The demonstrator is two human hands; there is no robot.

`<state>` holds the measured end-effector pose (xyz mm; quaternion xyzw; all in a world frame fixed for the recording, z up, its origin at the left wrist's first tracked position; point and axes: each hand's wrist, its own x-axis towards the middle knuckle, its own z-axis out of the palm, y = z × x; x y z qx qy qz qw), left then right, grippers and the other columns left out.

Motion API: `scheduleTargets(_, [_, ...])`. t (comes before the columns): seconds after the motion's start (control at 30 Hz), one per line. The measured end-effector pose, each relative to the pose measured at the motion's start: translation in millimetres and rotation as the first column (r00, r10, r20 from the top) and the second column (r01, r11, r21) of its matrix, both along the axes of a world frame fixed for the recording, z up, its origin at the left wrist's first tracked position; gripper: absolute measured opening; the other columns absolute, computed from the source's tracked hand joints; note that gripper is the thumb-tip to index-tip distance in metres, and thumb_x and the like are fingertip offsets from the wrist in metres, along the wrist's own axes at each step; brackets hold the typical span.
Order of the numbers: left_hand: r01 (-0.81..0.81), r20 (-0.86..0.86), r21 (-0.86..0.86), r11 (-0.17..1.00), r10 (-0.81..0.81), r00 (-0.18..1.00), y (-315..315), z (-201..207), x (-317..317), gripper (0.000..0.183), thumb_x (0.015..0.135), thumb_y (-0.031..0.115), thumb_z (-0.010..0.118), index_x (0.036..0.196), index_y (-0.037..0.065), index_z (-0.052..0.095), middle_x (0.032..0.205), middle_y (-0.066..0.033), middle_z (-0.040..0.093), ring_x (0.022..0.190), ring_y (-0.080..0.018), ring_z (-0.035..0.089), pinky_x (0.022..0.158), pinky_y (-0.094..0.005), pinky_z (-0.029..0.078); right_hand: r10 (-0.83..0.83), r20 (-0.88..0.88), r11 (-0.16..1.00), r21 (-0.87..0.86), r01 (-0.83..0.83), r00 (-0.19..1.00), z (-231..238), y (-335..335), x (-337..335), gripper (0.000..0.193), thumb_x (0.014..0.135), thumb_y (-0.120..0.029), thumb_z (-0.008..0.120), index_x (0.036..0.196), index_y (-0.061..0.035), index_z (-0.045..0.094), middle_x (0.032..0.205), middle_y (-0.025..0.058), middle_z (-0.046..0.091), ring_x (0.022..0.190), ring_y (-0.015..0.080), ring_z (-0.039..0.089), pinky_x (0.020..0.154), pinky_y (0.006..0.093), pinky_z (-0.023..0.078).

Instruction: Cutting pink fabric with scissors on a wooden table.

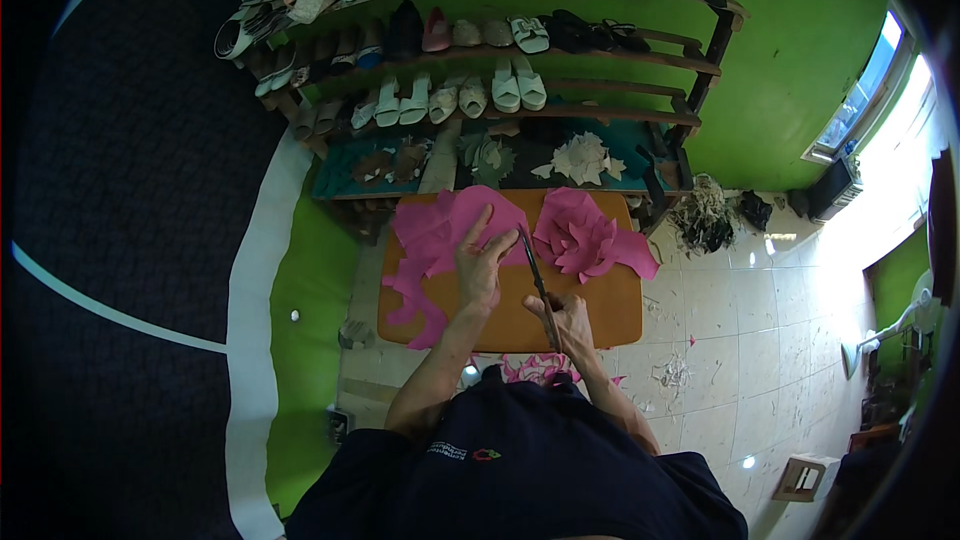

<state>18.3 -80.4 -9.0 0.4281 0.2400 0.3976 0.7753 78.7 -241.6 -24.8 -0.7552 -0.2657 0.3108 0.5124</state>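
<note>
My right hand (566, 324) is closed around the handles of long dark scissors (536, 266), whose blades point away from me. The blade tips meet the edge of a pink sheet (492, 206). My left hand (484, 258) pinches that sheet just left of the blades, its fingers lying over the material. On the right part of the orange-brown table (610, 318) lies a pile of cut pink pieces (577, 235). A curling pink offcut (408, 290) hangs toward the table's near left edge. Whether the pink material is leather or something similar, I cannot tell.
Beyond the table stands a wooden rack (600, 60) with several rows of shoes and sandals. Pale cut pieces (585, 160) lie on its lowest shelf. A heap of scraps (703, 220) sits on the tiled floor (760, 330). More pink scraps (535, 368) lie close to my body.
</note>
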Motion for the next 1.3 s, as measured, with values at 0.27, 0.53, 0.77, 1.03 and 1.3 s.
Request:
scheduleTargets(0.27, [0.017,-0.079,-0.012,1.000,-0.018,0.997,-5.1,-8.3,-0.8,0.060,0.085,-0.002,0.073,0.140,0.000,0.050,0.076,0.0053,0.056,0.071,-0.0043,0.054,0.075,-0.0220,0.048,-0.020,-0.010,0.999,0.032,0.020,1.000,-2.8,0.1,-4.7,0.069,0.080,-0.059,0.074,0.062,0.0038,0.054,0.050,0.0046,0.043,0.049,0.0128,0.042,0.047,0.0368,0.036])
scheduleTargets(0.53, [0.075,-0.057,0.033,0.997,-0.073,0.996,-10.9,-15.5,-6.4,0.060,0.085,-0.002,0.071,0.141,-0.002,0.048,0.083,-0.0017,0.063,0.079,-0.0083,0.062,0.083,-0.0246,0.052,-0.021,0.003,1.000,0.011,0.021,1.000,-1.3,3.1,1.5,0.071,0.081,-0.063,0.071,0.065,0.0038,0.054,0.051,0.0060,0.042,0.050,0.0148,0.042,0.049,0.0384,0.037])
scheduleTargets(0.77, [0.111,-0.044,0.075,0.991,-0.108,0.993,-6.9,-12.4,-10.8,0.057,0.087,-0.003,0.067,0.140,-0.003,0.047,0.092,-0.0102,0.071,0.087,-0.0137,0.070,0.089,-0.0262,0.056,-0.017,0.031,1.000,-0.008,0.017,0.999,6.6,0.8,2.9,0.072,0.079,-0.063,0.073,0.059,0.0031,0.052,0.048,0.0036,0.039,0.050,0.0125,0.040,0.047,0.0376,0.034])
scheduleTargets(1.03, [0.023,0.000,-0.070,0.997,-0.023,1.000,-1.3,-1.7,-2.8,0.054,0.084,0.000,0.074,0.135,0.001,0.056,0.089,-0.0031,0.069,0.081,-0.0094,0.066,0.082,-0.0228,0.055,0.006,0.002,1.000,0.001,-0.006,1.000,-2.4,-1.0,-2.1,0.068,0.081,-0.060,0.072,0.062,0.0026,0.055,0.049,0.0027,0.040,0.050,0.0118,0.040,0.046,0.0360,0.034])
scheduleTargets(1.3, [0.135,-0.056,0.094,0.986,-0.130,0.990,-6.5,-19.3,-6.7,0.052,0.085,-0.007,0.068,0.135,-0.003,0.053,0.097,-0.0155,0.072,0.088,-0.0176,0.072,0.087,-0.0287,0.058,0.011,0.009,1.000,0.018,-0.011,1.000,2.4,5.4,4.2,0.068,0.083,-0.062,0.069,0.075,0.0050,0.060,0.052,0.0064,0.044,0.051,0.0146,0.043,0.050,0.0375,0.038])
